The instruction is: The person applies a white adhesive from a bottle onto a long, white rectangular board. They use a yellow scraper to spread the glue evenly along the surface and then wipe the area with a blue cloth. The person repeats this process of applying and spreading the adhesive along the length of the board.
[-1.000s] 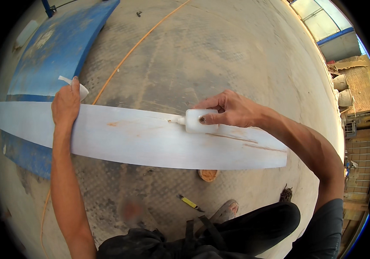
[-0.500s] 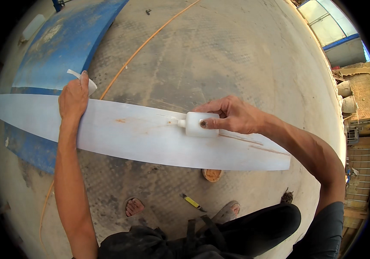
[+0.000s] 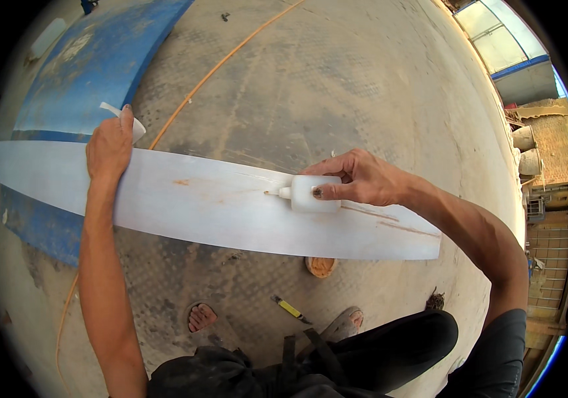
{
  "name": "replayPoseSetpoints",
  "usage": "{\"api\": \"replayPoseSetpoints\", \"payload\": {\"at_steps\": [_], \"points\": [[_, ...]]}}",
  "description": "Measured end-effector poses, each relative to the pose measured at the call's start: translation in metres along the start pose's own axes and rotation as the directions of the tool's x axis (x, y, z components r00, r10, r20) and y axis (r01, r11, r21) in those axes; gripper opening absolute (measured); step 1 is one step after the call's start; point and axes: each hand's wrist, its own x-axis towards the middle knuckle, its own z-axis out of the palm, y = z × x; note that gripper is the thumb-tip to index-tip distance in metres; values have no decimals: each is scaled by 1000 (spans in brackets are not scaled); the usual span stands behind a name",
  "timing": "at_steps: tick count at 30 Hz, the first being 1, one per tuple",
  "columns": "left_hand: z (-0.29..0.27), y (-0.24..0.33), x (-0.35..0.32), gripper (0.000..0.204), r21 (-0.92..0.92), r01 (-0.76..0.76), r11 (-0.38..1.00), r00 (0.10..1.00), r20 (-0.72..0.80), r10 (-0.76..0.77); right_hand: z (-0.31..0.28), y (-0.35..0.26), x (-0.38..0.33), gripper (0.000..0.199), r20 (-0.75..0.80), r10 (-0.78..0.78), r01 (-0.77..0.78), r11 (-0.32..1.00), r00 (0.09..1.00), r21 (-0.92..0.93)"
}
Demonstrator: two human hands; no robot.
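Observation:
A long white panel [image 3: 218, 212] runs across the view above a concrete floor. My left hand [image 3: 108, 149] presses on its far edge and pinches a small white folded piece [image 3: 131, 119]. My right hand [image 3: 357, 179] grips a small white squeeze bottle [image 3: 310, 194], lying sideways on the panel with its nozzle pointing left. Thin brownish lines [image 3: 390, 222] lie on the panel to the right of the bottle, and a faint one runs left of the nozzle.
A blue curved sheet [image 3: 92, 66] lies under the panel's left end. An orange cord [image 3: 231, 60] crosses the floor. Below the panel sit a small round brown-filled lid [image 3: 320, 266], a yellow utility knife [image 3: 289, 308], and my sandalled feet [image 3: 201, 317].
The panel and both hands have shifted slightly down and right in view. The bottle has slid a little to the right along the panel. My left foot has come into sight.

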Motion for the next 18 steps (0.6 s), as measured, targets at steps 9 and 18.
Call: {"api": "replayPoseSetpoints", "payload": {"at_steps": [9,18], "points": [[-1,2,-3,66,-21,6,1000,999,-32,-7,5,-13,11,42,8,14,-14,999,1000,-31],[-2,2,-3,64,-45,2,999,1000,-6,-2,5,-19,23,41,10,-31,31,999,999,-44]]}}
